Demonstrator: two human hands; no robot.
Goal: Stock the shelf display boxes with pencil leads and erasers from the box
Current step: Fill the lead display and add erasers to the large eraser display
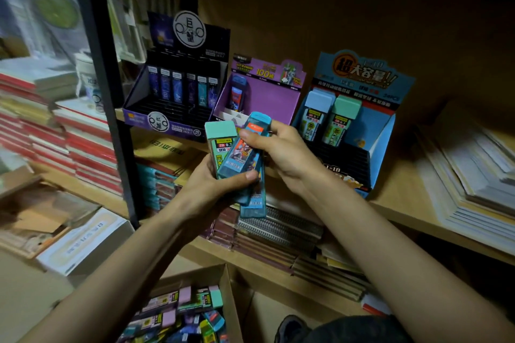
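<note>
My left hand (214, 189) grips a bundle of pencil lead cases: a mint-capped green case (220, 142) and blue cases below it. My right hand (281, 153) pinches the top blue lead case (245, 147) of that bundle, thumb on its face. Behind them on the shelf stand three display boxes. The dark purple one (167, 108) holds a row of dark cases. The light purple one (267, 97) holds a single blue case. The blue one (381, 131) holds two large cases. The cardboard supply box (225, 287) lies at bottom centre, full of mixed cases.
A black shelf post (111, 97) stands left of the display boxes. Stacked notebooks (83, 145) fill the left shelf, paper stacks (473, 175) the right. Spiral notebooks (278, 228) lie on the shelf below. A white box (83, 242) sits at lower left.
</note>
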